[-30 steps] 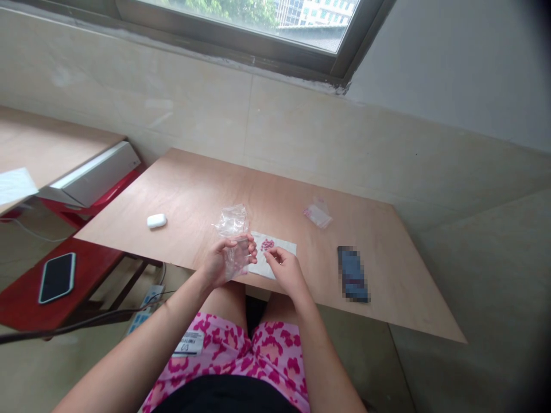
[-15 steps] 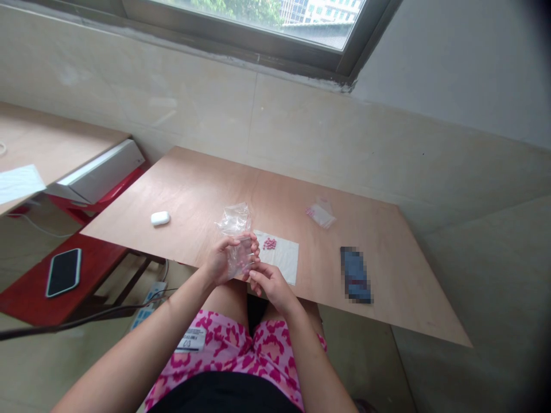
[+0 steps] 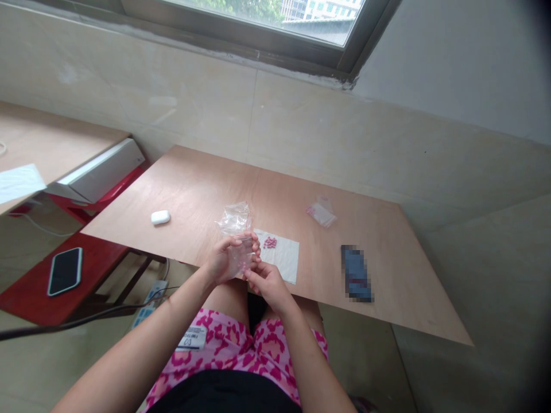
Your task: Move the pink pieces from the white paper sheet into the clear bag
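Observation:
My left hand is closed around a small clear plastic bag, thumb on its near side and fingers behind it. A few pink bits show low in the bag. My right hand pinches at the bag's lower right corner with thumb and fingertips; exactly what lies between them is too small to make out. Just beyond the hands, a little heap of pink beads rests on a white sheet near the table's front edge. A crumpled clear plastic bag lies behind my left hand.
On the wooden table are a white rounded case at left, small clear bags at the back right and a blurred-out dark blue item at right. A phone lies on a red stool.
The fingers of my right hand have closed in on the bag's lower corner and shifted slightly left. My left hand keeps the bag in nearly the same place.

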`<state>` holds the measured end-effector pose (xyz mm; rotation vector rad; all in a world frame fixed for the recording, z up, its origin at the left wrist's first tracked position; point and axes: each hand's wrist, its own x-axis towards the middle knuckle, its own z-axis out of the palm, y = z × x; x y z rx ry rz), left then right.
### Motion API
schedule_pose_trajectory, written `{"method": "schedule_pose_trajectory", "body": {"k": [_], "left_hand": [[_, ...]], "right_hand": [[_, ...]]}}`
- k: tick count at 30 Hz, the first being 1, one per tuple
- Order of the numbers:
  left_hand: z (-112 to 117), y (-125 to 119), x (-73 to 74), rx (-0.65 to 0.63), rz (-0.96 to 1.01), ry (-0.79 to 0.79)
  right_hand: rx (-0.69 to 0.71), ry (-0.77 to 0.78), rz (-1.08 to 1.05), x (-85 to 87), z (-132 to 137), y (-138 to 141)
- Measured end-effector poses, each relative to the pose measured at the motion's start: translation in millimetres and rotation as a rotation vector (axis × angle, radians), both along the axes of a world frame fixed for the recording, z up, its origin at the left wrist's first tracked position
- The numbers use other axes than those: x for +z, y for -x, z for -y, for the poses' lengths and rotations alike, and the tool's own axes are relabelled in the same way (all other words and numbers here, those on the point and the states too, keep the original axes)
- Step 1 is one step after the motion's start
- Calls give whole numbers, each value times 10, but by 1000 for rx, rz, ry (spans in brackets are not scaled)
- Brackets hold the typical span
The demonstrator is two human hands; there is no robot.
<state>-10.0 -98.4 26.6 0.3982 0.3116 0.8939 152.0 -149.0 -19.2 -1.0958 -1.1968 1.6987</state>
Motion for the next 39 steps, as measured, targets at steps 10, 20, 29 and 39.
{"method": "schedule_pose_trajectory", "body": {"k": [10, 20, 29, 39], "left_hand": [[-2, -9, 4, 5, -48, -49], [2, -27, 23, 9, -77, -71], [10, -53, -50, 25, -88, -97], [0, -33, -30, 28, -88, -91]], "right_hand": [[-25, 38, -20, 25, 10, 38], [-36, 39, -32, 36, 13, 77], [-80, 84, -7, 68, 16, 141], [-89, 92, -47, 125, 10, 127]]}}
